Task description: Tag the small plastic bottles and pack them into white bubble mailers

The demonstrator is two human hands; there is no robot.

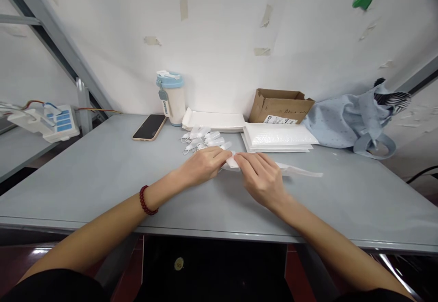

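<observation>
My left hand (206, 163) is closed in a pinch on the left end of a small white piece (232, 161), with a red bead bracelet on its wrist. Pinching the same piece from the right is my right hand (262, 176). A thin white strip (299, 170) extends to the right from behind my right hand; whether it joins the piece is hidden. Several small translucent bottles (201, 138) with loops lie in a pile just beyond my left hand. Behind my right hand, white padded envelopes (278, 137) are stacked.
On the grey table (102, 174) are a phone (149, 127), a blue-lidded cup (173, 99), a flat white stack (215, 121), a cardboard box (280, 106) and a light blue cloth bag (338, 119). A power strip (61, 122) sits at the far left.
</observation>
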